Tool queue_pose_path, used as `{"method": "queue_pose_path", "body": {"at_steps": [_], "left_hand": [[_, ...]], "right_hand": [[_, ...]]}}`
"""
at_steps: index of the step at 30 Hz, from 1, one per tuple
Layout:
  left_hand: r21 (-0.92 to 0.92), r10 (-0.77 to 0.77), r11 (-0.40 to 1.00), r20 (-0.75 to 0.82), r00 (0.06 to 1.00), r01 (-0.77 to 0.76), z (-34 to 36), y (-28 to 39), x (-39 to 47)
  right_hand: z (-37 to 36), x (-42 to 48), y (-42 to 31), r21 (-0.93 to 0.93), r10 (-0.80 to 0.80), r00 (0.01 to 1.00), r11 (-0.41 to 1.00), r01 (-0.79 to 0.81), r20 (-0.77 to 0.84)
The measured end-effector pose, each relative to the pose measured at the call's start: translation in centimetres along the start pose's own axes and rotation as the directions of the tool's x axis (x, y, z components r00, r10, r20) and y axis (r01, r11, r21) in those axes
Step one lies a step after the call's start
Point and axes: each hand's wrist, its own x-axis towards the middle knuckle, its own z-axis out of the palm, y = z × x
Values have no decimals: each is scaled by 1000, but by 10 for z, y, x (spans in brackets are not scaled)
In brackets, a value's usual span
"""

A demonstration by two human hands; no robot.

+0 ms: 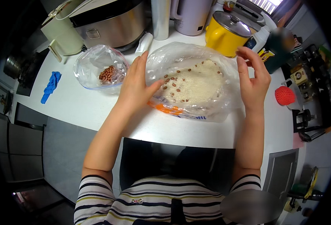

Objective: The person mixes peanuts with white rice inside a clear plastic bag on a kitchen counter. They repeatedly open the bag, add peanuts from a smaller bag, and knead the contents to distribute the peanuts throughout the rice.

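Note:
A clear plastic bag [190,49] lies with its mouth spread wide on the white counter. Inside it is a heap of white rice grains [202,81], with several reddish-brown beans or peanuts [173,84] scattered mostly over its left part. At the bag's left rim is my left hand [134,84], fingers up and thumb stretched over the opening. My right hand [254,77] is raised at the bag's right side, its fingers loosely curled and holding nothing visible. To the left, a smaller zip bag [86,67] contains a cluster of the same reddish-brown pieces [107,74].
Behind the bags stand a steel rice cooker [112,31], a pale green kettle [65,36], a lilac appliance [192,19] and a yellow lidded pot [224,36]. A blue cloth [51,85] lies far left. Toward the right edge sits a red netted object [284,95].

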Motion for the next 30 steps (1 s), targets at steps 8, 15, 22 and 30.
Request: {"method": "queue_pose_path", "body": {"at_steps": [8,15,22,30], "left_hand": [[260,-222,959,426,877,116,12,19,54],[-564,-337,572,501,797,596,25,1,87],[-719,-360,352,487,796,600,37,27,105],[-779,-91,566,267,959,270,36,111,124]], "right_hand": [[3,-33,72,-277,283,914,939,-203,289],[13,-40,114,103,460,868,870,-483,187],[6,-35,106,276,510,859,822,-498,31],[-9,-36,116,360,556,830,785,-505,-49]]}}
